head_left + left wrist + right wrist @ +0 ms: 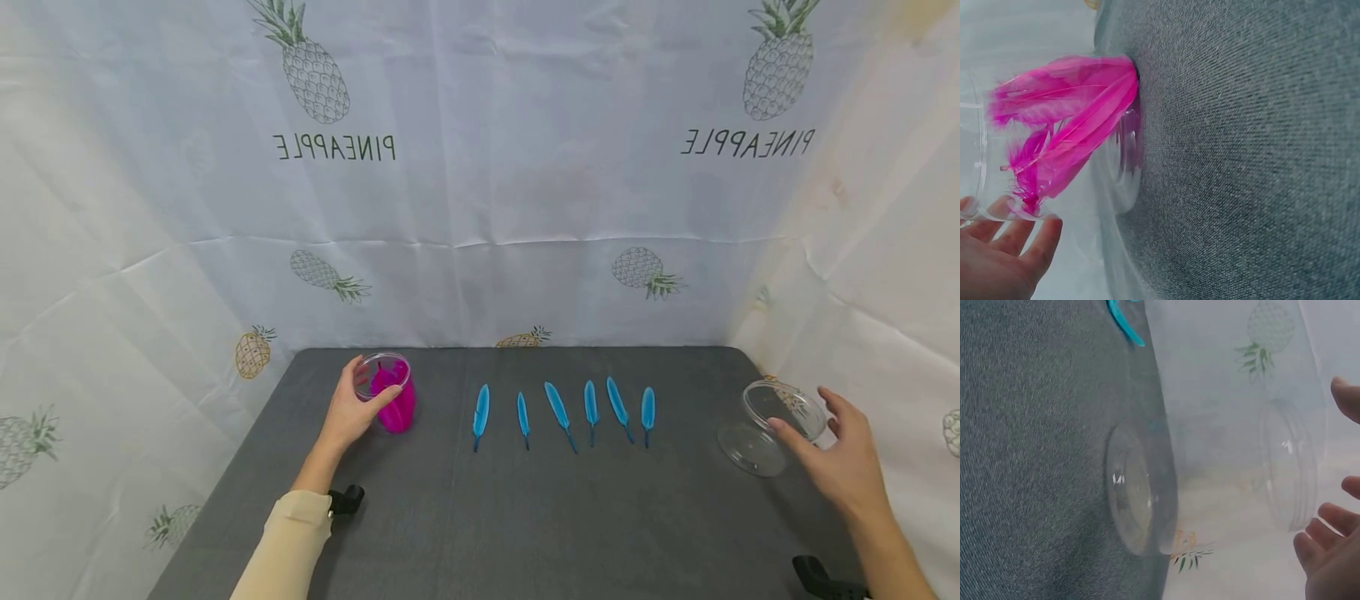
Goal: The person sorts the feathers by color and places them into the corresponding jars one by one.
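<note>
Left hand [357,413] gripping jar [408,377] of pink feathers [396,410] left of centre, right hand [846,457] grip wide at clear jar [757,430] far right, contact unclear, both upright, mouths up, long axes vertical

Cannot count the overlapping pink feathers [1085,130] in the left jar [408,368]. Cannot see all of the right hand [1338,565] or 1 blue feather [1124,325], cropped by the right wrist view's edges.
</note>
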`<action>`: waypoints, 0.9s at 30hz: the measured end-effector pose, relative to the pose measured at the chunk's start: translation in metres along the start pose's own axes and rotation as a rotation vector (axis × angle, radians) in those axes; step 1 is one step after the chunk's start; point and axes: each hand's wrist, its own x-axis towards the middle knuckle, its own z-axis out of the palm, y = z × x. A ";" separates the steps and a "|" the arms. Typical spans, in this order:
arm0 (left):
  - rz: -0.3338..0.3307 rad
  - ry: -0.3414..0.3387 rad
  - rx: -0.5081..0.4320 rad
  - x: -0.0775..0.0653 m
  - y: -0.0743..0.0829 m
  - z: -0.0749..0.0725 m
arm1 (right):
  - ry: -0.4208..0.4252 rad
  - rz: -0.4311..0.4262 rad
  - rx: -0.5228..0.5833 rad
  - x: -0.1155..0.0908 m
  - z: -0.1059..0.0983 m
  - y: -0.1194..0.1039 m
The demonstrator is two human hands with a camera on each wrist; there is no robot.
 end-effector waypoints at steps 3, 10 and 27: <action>-0.008 0.001 0.004 0.002 -0.001 -0.001 | -0.065 0.029 0.029 0.002 0.001 0.006; -0.009 -0.007 0.008 0.007 0.000 -0.003 | -0.142 0.095 0.059 0.007 0.001 0.012; -0.024 0.003 0.010 0.021 -0.001 -0.006 | -0.238 0.148 0.093 0.013 0.005 0.026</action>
